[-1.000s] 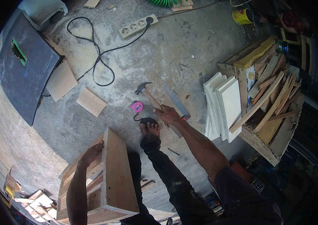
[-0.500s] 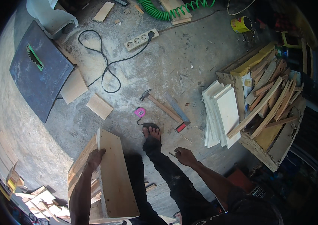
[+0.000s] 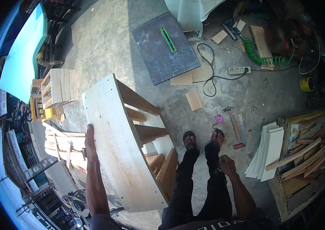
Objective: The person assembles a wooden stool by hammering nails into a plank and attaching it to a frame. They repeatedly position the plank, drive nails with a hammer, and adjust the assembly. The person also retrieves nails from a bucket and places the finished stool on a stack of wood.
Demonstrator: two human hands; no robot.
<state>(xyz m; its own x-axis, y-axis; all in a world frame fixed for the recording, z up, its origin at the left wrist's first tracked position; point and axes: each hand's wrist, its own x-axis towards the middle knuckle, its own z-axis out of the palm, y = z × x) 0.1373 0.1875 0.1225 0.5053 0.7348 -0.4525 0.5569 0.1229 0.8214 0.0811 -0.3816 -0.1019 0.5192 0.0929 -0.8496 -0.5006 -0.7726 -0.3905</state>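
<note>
Wooden crate (image 3: 110,149) observed: left hand (image 3: 90,137) against its outer edge, arm extended, finger spread indiscernible. Right hand (image 3: 227,165) beside trouser leg (image 3: 217,186), fingers curled, grip unclear.

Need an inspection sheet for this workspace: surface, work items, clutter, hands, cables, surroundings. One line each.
Surface: concrete floor, pale and marked, part sunlit.
Work items: wooden frame, tilted, at the person's left; hammer, square and pink tape measure on the floor.
Clutter: white boards stacked beside a crate of wood offcuts.
Hands: left hand at the frame's outer edge, grip partly hidden; right hand curled, contents unclear.
Cables: black cord looped loosely; power strip with one plug; green coiled hose.
Surroundings: dark slab with green-edged slot; yellow can.
</note>
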